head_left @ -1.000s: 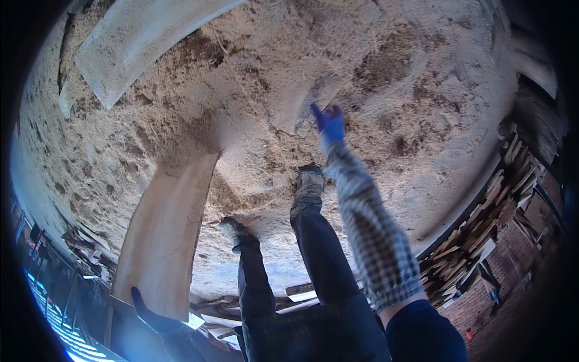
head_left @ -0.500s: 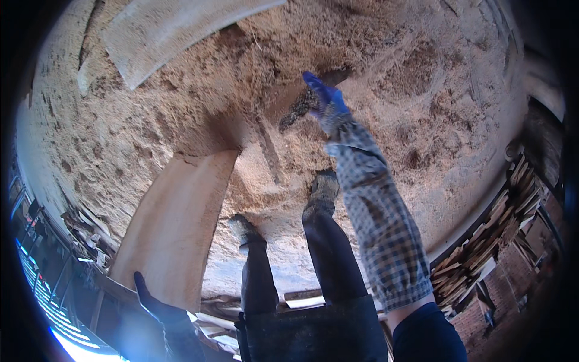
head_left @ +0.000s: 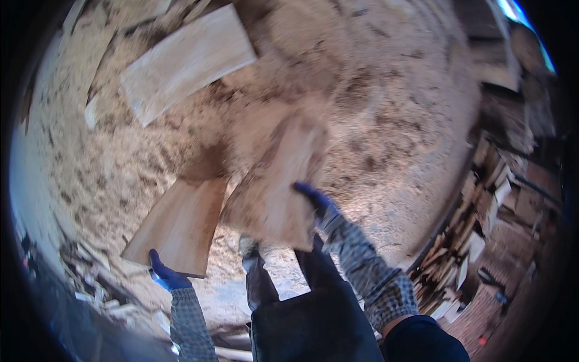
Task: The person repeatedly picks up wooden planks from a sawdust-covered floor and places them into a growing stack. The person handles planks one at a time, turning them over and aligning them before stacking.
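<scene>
My left hand, in a blue glove, grips the near edge of a pale wooden board. Its thumb lies on the upper face, and the other fingers are hidden under the wood. The board slants away from me, its far end down at the sawdust. My right hand, also blue-gloved, is closed on the right edge of a second wooden board with dark, rough, bark-like edges. This one is tilted too and stands beside the first, partly in front of my legs. Its far end is blurred.
Sawdust covers the floor in uneven heaps. Farther off at the left lies another flat pale board. Split wood and slats are piled along the right side, and scraps of wood lie at the lower left.
My right hand has come nearer, raising the bark-edged board out of the sawdust. The left hand with its board has moved forward and slightly right. The view has shifted.
</scene>
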Demonstrator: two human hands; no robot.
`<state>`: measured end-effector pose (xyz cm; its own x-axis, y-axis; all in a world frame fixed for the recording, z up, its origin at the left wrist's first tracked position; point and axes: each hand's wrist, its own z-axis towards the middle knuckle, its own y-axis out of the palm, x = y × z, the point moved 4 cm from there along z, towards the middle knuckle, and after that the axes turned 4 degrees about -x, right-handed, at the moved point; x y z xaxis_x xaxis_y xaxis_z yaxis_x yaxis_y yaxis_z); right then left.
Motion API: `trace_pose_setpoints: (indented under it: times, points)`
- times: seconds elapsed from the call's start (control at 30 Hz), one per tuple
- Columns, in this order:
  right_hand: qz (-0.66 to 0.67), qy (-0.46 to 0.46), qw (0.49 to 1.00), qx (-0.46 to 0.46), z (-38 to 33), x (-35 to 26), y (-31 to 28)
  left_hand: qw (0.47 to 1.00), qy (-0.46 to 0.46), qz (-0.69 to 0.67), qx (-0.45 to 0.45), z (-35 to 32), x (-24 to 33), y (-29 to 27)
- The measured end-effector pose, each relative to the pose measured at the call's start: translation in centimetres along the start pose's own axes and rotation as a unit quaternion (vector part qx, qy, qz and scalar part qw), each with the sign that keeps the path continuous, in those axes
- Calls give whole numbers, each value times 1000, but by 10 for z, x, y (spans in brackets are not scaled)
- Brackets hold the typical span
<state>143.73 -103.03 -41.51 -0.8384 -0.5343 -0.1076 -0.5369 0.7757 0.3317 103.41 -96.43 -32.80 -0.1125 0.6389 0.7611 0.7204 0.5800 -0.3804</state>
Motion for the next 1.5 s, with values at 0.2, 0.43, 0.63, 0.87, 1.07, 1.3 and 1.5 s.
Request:
trace_pose_setpoints:
  times: [0.2, 0.43, 0.63, 0.87, 1.07, 1.3, 1.5]
  points:
    - [177, 80, 976, -95, -175, 103, 14, 991, 0, -4, -133, 36, -28, -34]
    - [109, -269, 957, 4, -286, 165, -121, 915, -227, 62, -328, 27, -36, -78]
    - [-62, -563, 793, 224, -509, 136, -280, 848, -221, 194, -441, -75, -3, -78]
    - [185, -637, 712, 231, -737, 103, -471, 795, -126, 229, -548, -266, 16, -55]
    - [296, -453, 724, 427, -770, 123, -689, 515, 298, 455, -662, -397, -22, 29]
    - [176, -299, 916, 203, -547, 328, -686, 559, -55, 182, -807, -835, -83, -40]
    - [71, -252, 952, 158, -496, 351, -568, 375, -93, 301, -872, -973, -185, -9]
